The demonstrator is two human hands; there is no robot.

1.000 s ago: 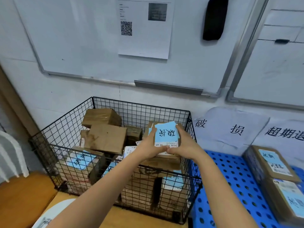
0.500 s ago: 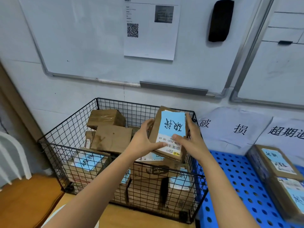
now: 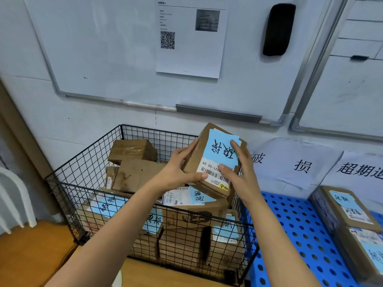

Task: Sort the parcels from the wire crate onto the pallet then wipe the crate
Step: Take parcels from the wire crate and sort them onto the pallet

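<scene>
Parcel up in the air, both hands on it, hanging over the far right corner of the crate and clear of the pile below. It sits tilted, labelled face up toward the camera: a blue slip with black handwriting on top, a white barcode label under it.

Left hand grips the left side. Its fingers curl round the cardboard edge, close together, and the thumb lies flat across the bottom corner, tip on the barcode. Right hand takes the right side, spread wider: index finger stretched straight up over the blue slip, thumb pressed on the white label. The other right fingers go behind the box and I can't tell how they lie.

Down in the crate, brown boxes are stacked at all angles, several with blue slips, filling it nearly to the rim.

Right of the crate, just beside its wire wall, lies the blue perforated pallet. Two labelled boxes sit along its right edge, one in front of the other. Paper signs with large characters hang on the wall behind it. Above, a whiteboard carries a printed sheet and a black eraser.
</scene>
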